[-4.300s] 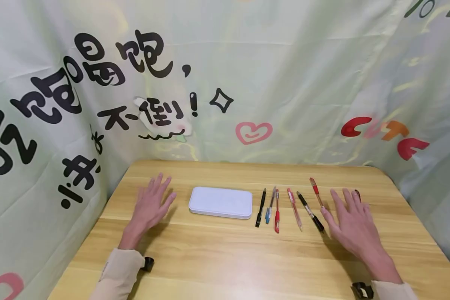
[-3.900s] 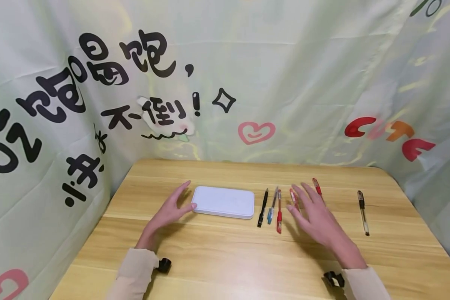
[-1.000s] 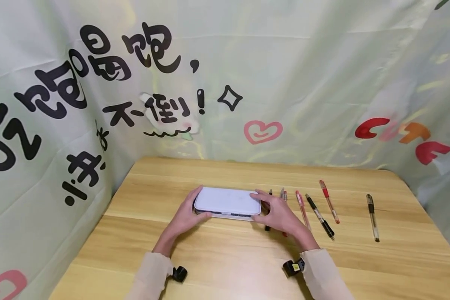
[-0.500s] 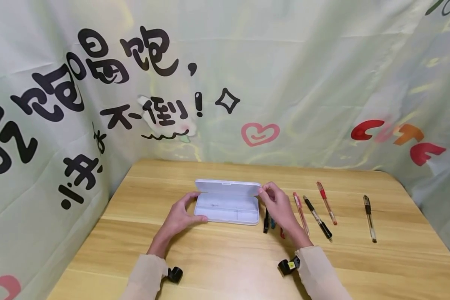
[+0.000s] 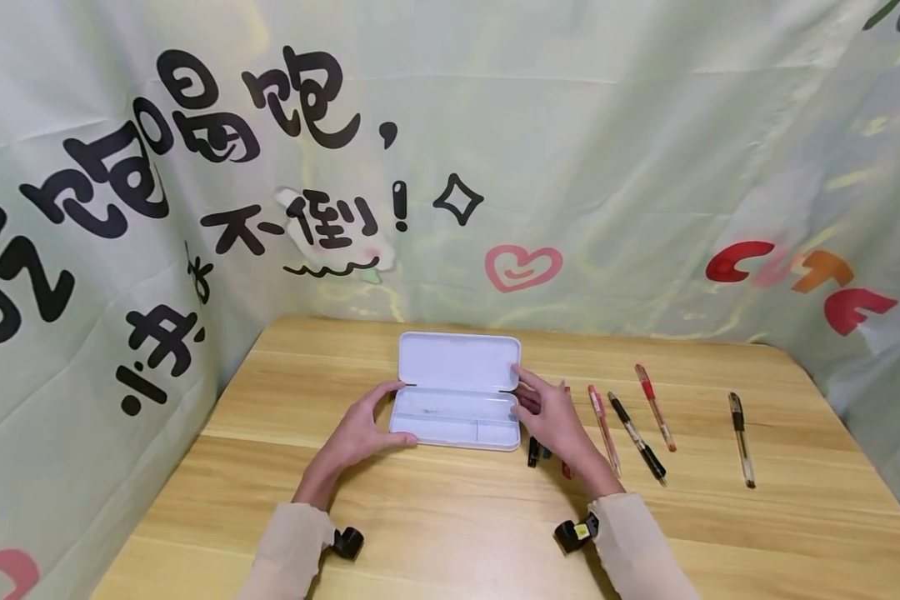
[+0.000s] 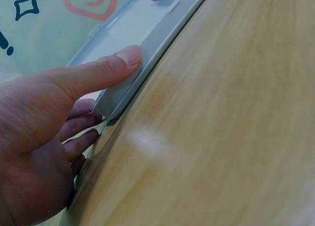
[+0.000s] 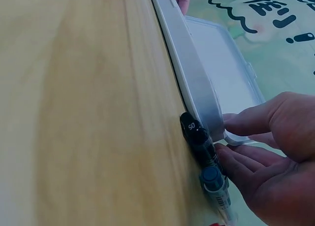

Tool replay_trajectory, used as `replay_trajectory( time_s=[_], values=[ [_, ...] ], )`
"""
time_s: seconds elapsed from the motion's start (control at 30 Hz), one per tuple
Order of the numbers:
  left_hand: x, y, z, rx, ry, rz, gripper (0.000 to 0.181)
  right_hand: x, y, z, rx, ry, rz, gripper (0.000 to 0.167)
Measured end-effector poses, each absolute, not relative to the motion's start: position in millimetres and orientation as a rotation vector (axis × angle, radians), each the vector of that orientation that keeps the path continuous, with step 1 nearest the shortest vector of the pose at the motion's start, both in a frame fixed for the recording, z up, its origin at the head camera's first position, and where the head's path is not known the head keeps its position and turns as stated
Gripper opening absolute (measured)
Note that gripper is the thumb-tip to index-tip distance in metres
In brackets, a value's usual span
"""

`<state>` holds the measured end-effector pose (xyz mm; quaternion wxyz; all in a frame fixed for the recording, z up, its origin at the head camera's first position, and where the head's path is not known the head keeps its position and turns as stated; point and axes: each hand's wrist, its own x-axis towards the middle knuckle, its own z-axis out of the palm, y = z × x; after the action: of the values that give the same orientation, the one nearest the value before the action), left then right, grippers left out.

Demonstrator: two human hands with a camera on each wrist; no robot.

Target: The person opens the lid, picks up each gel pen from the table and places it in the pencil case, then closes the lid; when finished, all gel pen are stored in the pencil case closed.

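Observation:
A pale lilac pencil case point(image 5: 435, 430) lies on the table with its lid point(image 5: 459, 362) swung up and back. Its tray has long compartments and a small one at the front right. My left hand point(image 5: 356, 429) grips the case's left end, thumb on the front wall and fingers round the side, as the left wrist view shows. At the right end, my right hand point(image 5: 558, 417) holds the case, with fingertips by the lid's edge and the thumb on the tray's side. Beneath that hand lie a black pen point(image 7: 197, 137) and a blue pen point(image 7: 214, 181), partly hidden.
Right of the case, several pens lie on the wooden table point(image 5: 450, 517): a pink one point(image 5: 602, 425), a black one point(image 5: 637, 437), a red one point(image 5: 654, 404) and a black-capped clear one point(image 5: 741, 437). A printed curtain point(image 5: 607, 167) hangs behind the table.
Both hands came in from the sides to the closed case. Its lid rose under the right hand and now tilts further back than half a second ago. The left hand stays at the left end.

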<state>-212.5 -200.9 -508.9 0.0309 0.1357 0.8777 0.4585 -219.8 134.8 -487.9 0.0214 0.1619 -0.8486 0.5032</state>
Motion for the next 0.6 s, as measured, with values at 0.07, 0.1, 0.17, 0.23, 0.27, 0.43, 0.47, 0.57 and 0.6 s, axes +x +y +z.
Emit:
replay_trajectory(
  time_s=[0.07,0.1,0.17,0.23,0.27,0.43,0.47,0.57,0.6],
  values=[
    [-212.0,-200.7,-507.7,0.41,2.687,1.42,0.094,-219.7,134.5,-486.8,0.498,-2.664,1.521,0.064],
    [-211.7,-200.7,-507.1,0.407,2.681,1.424,0.094,-219.9,134.6,-486.4,0.498,-2.68,1.503,0.063],
    [-211.1,-201.5,-507.9,0.409,2.681,1.419,0.094,-219.8,134.4,-487.2,0.495,-2.708,1.48,0.062],
    [-210.1,-202.3,-508.3,0.407,2.68,1.423,0.094,-219.9,134.4,-487.8,0.495,-2.722,1.475,0.062],
    [-209.8,-202.7,-508.7,0.41,2.683,1.419,0.094,-220.0,134.5,-488.3,0.496,-2.727,1.474,0.061],
    [-209.1,-203.7,-510.3,0.422,2.689,1.405,0.093,-219.5,135.4,-489.6,0.495,-2.744,1.468,0.061],
    [-209.3,-203.7,-510.4,0.425,2.69,1.401,0.093,-219.5,135.6,-489.8,0.491,-2.745,1.475,0.061],
    [-210.4,-203.5,-510.1,0.443,2.703,1.383,0.093,-219.5,136.1,-489.2,0.463,-2.742,1.492,0.059],
    [-210.8,-203.4,-509.9,0.448,2.708,1.377,0.093,-219.4,136.3,-488.8,0.46,-2.736,1.494,0.059]
  ],
)
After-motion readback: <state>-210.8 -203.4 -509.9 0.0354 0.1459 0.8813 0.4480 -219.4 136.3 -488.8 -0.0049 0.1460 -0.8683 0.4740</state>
